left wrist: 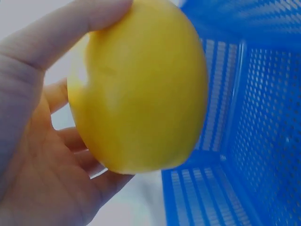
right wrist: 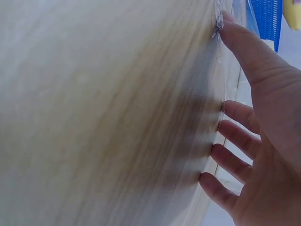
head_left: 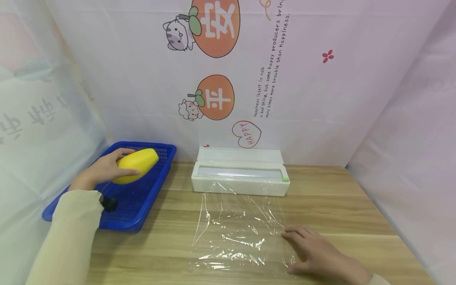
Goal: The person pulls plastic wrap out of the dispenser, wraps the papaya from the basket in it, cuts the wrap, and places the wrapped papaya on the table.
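Observation:
My left hand grips a smooth yellow fruit, mango-shaped, above the blue plastic basket. The left wrist view shows thumb and fingers curled round the fruit, with the basket's slatted wall behind it. On the table, a sheet of clear cling film lies spread, running out from a white film dispenser box. My right hand rests at the film's right edge with fingers spread. In the right wrist view, its thumb is at a crumpled bit of film and the fingertips are at the tabletop.
The dispenser's lid stands raised at the back, and a small green piece sits at its right end. Printed white sheeting walls in the wood-grain table at the back and both sides.

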{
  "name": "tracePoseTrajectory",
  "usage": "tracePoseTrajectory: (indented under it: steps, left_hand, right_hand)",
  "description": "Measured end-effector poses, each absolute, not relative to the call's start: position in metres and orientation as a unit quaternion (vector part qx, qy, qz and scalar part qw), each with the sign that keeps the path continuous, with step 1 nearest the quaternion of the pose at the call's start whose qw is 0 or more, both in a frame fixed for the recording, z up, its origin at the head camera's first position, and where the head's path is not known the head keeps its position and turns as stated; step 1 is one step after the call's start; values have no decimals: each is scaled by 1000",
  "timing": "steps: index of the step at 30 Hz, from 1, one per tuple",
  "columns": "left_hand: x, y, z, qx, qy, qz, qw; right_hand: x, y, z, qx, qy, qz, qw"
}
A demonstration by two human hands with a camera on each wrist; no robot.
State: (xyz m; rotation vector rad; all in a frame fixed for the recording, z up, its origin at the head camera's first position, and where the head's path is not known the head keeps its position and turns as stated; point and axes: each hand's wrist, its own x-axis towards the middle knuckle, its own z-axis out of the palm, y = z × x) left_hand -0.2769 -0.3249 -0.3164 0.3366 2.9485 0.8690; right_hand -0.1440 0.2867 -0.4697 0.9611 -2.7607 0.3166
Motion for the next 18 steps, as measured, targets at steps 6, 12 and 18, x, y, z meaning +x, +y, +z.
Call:
tracePoseTrajectory:
  steps: [6,12,18]
  left_hand:
    - [-282,-297,-317,137,953,271,8]
    - [-285,-271,-317,175,945,275,3]
    - [-284,-235,-314,235,932,276,-6]
  right_hand:
    - [-144,285,-468,314,-939,117,78]
    - [-144,285,-468,312,-940,118,73]
    - [-144,287,-470,310,-940,120,70]
